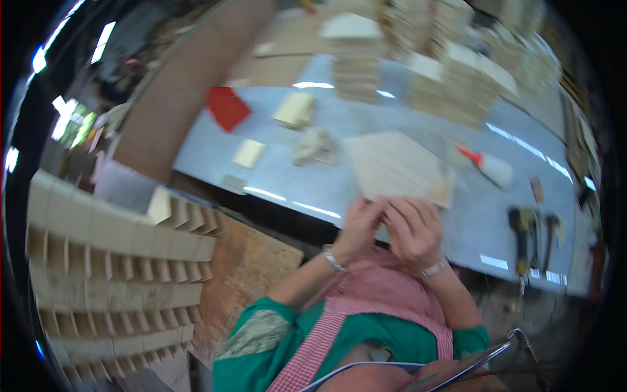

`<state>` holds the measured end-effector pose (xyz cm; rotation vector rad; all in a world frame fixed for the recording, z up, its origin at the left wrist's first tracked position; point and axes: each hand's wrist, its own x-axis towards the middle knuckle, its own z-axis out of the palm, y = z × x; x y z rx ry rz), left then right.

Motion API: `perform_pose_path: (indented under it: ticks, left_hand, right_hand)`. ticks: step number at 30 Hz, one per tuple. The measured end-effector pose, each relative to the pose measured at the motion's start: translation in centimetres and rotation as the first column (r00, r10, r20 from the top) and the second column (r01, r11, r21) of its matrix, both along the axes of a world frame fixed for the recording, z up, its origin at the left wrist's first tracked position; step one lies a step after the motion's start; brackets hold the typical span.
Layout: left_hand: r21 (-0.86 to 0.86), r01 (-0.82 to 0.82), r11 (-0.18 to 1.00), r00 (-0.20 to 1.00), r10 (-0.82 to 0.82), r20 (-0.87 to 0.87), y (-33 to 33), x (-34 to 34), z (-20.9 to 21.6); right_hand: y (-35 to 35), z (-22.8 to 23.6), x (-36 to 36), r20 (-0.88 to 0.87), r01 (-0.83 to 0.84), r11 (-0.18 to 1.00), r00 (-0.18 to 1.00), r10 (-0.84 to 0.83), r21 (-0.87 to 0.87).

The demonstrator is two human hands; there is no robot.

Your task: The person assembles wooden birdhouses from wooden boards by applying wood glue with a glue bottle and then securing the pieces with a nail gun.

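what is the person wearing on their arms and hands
Bare hands, no gloves. The left hand has a silver bangle at the wrist; the right hand has a silver wristwatch-like band. Green sleeves with a patterned patch end above the elbows.

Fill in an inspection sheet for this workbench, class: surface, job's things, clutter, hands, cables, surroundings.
Surface: pale blue bench top, glossy with light streaks.
Job's things: flat pale wooden panel, near edge at the fingers.
Clutter: red sheet, small pale block, crumpled rag, dark hand tool.
Hands: left hand and right hand close together at the panel's edge; grip blurred.
Cables: nothing seen.
Surroundings: stacked wooden pieces behind; slotted wooden racks at left.
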<state>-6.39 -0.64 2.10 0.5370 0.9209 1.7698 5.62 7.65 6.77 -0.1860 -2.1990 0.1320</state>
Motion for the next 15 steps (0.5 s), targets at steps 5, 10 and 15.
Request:
perform_pose_path:
  ticks: [5,10,15]
  left_hand:
    - [-0.018,0.081,0.997,0.957,-0.082,-0.280,1.1,-1.5,1.8]
    - [-0.010,0.259,0.966,0.859,-0.235,-0.454,2.2,-3.2,1.3]
    - [-0.052,0.216,0.975,0.854,-0.215,-0.474,3.7,-3.0,2.9]
  right_hand:
    - [2.0,1.7,4.3,-0.139,0.241,0.965,0.957,-0.254,-0.106]
    - [4.3,0.1,6.8,-0.027,0.126,0.596,0.970,-0.241,-0.793]
    - [5.1,-1.2,6.9,-0.162,-0.138,0.230,0.982,-0.092,-0.963]
